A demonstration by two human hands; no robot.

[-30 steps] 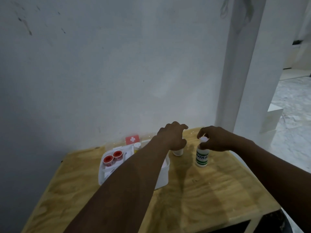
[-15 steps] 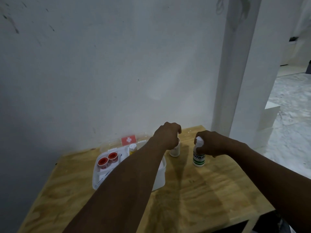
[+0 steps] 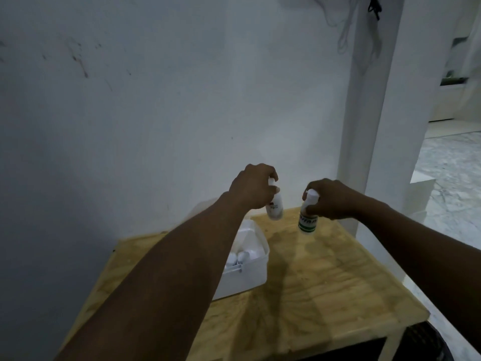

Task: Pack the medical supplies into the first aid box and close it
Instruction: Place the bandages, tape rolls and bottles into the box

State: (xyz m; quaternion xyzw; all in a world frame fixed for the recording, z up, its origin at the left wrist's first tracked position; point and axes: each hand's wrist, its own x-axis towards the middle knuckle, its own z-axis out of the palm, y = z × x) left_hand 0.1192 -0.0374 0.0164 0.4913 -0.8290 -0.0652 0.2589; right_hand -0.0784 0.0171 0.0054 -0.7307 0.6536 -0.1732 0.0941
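Observation:
My left hand (image 3: 253, 187) grips a small white bottle (image 3: 275, 208) by its top and holds it in the air above the table's far edge. My right hand (image 3: 329, 199) grips a white bottle with a green label (image 3: 308, 221) by its cap, also lifted off the table. The white first aid box (image 3: 253, 264) stands open on the wooden table (image 3: 325, 282) below my left forearm, which hides most of its inside. A few white items show at the box's near right corner. Its clear lid stands up against the wall.
A grey-white wall runs right behind the table. A white pillar (image 3: 369, 126) stands at the table's far right corner. The table's right and front edges drop to a pale floor, with a dark object under the front right corner.
Both hands have lifted their bottles off the table. The left-hand bottle now hangs tilted in the air. The camera has come closer, and my left arm now covers the box's red-capped items.

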